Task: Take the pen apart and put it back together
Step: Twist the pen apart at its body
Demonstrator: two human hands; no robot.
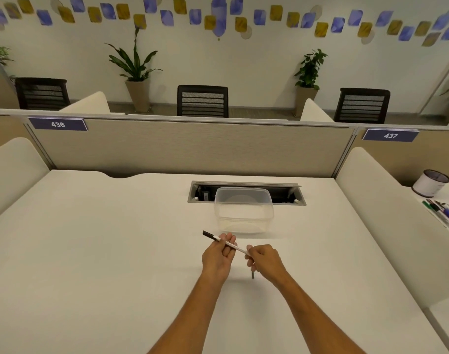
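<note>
White table [90, 251], bare around work area. Clear plastic container [244, 210] stands empty just beyond your hands. Left hand [218, 256] half open, palm up, fingers lightly pinching pen [224, 241] mid-barrel; black cap end points away to left. Right hand [265, 261] curled closed on pen's near end; thin dark rod [252, 274], likely refill, juts below it. Pen held above table, not resting. Risk: small part slips from loose left grip and rolls off; hard pull bends refill.
</note>
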